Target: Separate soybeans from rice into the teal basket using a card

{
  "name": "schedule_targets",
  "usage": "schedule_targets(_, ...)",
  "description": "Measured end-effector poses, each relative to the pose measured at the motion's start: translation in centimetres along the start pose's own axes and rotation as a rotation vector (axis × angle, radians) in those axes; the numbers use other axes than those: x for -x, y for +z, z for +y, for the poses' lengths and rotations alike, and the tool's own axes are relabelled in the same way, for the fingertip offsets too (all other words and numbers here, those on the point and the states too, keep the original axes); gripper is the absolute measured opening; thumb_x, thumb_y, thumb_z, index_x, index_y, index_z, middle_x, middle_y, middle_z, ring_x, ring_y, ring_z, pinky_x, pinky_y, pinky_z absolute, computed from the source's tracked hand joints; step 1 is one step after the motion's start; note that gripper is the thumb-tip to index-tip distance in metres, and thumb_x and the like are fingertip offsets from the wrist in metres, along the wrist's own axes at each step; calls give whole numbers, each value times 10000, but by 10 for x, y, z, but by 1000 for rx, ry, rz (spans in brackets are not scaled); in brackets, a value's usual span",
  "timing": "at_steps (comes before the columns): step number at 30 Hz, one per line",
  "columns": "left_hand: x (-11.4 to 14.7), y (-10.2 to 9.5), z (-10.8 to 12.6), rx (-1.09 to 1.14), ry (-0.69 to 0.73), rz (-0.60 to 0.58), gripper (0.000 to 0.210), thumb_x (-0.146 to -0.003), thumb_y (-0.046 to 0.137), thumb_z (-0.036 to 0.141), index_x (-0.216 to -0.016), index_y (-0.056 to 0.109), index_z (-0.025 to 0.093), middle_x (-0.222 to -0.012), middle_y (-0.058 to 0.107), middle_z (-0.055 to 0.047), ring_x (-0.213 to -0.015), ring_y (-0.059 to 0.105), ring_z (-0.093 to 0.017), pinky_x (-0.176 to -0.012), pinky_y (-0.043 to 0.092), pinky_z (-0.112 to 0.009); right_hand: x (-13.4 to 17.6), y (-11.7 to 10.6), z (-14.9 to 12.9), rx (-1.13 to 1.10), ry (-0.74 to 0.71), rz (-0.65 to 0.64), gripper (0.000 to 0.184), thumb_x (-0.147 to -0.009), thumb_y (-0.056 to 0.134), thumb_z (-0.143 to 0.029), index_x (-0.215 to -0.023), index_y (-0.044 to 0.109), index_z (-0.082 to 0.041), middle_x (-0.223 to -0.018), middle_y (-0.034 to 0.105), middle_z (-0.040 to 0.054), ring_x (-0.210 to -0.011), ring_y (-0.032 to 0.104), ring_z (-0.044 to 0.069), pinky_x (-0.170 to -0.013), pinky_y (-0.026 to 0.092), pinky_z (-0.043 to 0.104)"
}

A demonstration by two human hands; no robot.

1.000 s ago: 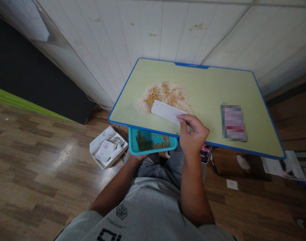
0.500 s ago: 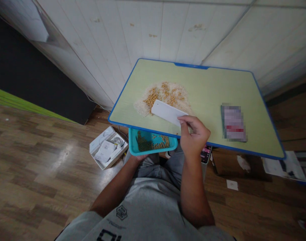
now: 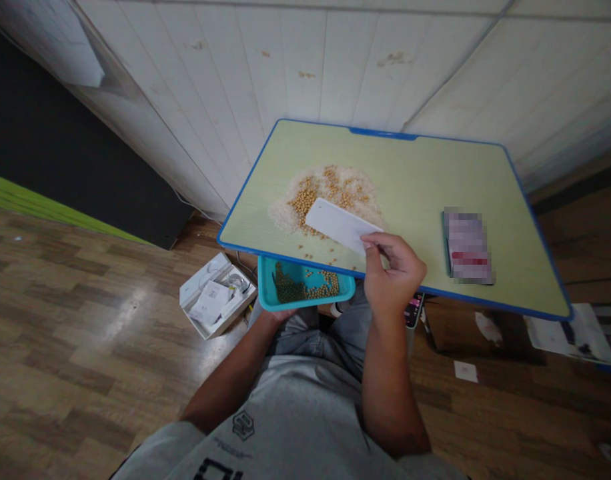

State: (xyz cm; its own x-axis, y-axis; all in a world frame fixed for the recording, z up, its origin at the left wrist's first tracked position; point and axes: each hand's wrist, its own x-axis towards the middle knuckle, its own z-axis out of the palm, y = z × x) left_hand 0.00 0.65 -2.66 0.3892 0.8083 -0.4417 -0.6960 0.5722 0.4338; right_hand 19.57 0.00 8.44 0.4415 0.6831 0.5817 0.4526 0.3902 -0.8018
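My right hand (image 3: 396, 272) pinches one end of a flat white plastic strip (image 3: 338, 223), which looks like a scraper. The strip's far end lies over the front side of a pile of white rice (image 3: 284, 215) mixed with yellow soybeans (image 3: 305, 195). A few loose soybeans (image 3: 308, 256) are scattered between the pile and the table's front edge. Under that edge, my left hand (image 3: 284, 315) holds a turquoise tray (image 3: 305, 305) from below, its fingers mostly hidden. Soybeans and small dark green beans (image 3: 288, 290) lie in the tray.
The pale green folding table (image 3: 420, 187) has a blue rim and stands against a white panelled wall (image 3: 295, 60). A phone-like object (image 3: 468, 248), blurred out, lies on its right side. On the floor are an open white box (image 3: 218, 297) with cables and a brown carton (image 3: 460, 333).
My right hand has drawn the white scraper slightly to the right. Several loose soybeans now show on the table between the pile and the front edge. The tray stays under the edge.
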Motion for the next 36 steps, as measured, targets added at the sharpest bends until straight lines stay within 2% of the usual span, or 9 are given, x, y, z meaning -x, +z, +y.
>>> schedule_targets(5,-6,-5,-2,72,9,-154,653,-998,489,546,-1599,445,294,-1733,375,32,-1566,446,-323,-1189,531,-554,1,1,-4,-16,4,-80,197,-901,638,-127,-866,793,-244,-867,818,4,-836,782,181,-788,637,334)
schedule_targets(8,-8,-9,-4,94,9,-183,647,-1015,464,534,-1611,423,288,-1738,359,30,-1574,437,-306,-1197,529,-527,1,3,-5,-39,-7,-126,216,-909,630,-119,-867,798,-248,-874,824,-1,-850,787,176,-816,644,330)
schedule_targets(15,-12,-21,-7,92,9,-77,763,-970,518,615,-1611,432,211,-1718,410,-62,-1578,429,-316,-1304,397,-527,4,6,-4,-54,-55,-227,227,-917,629,-124,-872,804,-261,-874,832,-5,-856,798,176,-820,654,317)
schedule_targets(21,-11,-21,-7,91,8,-52,784,-965,518,623,-1613,432,190,-1744,346,-71,-1600,390,-335,-1306,392,-546,4,7,-7,-74,-56,-248,228,-911,636,-121,-860,805,-265,-862,836,-7,-866,805,182,-845,662,324)
schedule_targets(29,-12,-22,-6,148,-25,-71,665,-983,523,592,-1520,553,201,-1529,651,-46,-1544,483,-279,-1323,371,-534,5,6,-7,-99,-64,-268,260,-904,619,-82,-884,805,-263,-872,834,-19,-854,801,163,-823,655,306)
schedule_targets(33,-14,-22,-6,137,-27,-93,650,-972,544,591,-1515,567,235,-1537,645,-21,-1559,459,-302,-1352,315,-550,6,5,-7,-98,-72,-287,275,-902,617,-68,-907,803,-271,-894,837,-27,-877,803,164,-843,658,317)
schedule_targets(36,-16,-22,-7,139,-26,-80,641,-961,578,563,-1494,592,207,-1533,646,-37,-1578,429,-314,-1382,251,-514,5,5,-11,-112,-75,-297,271,-906,615,-62,-897,797,-262,-883,837,-27,-869,805,157,-838,661,305)
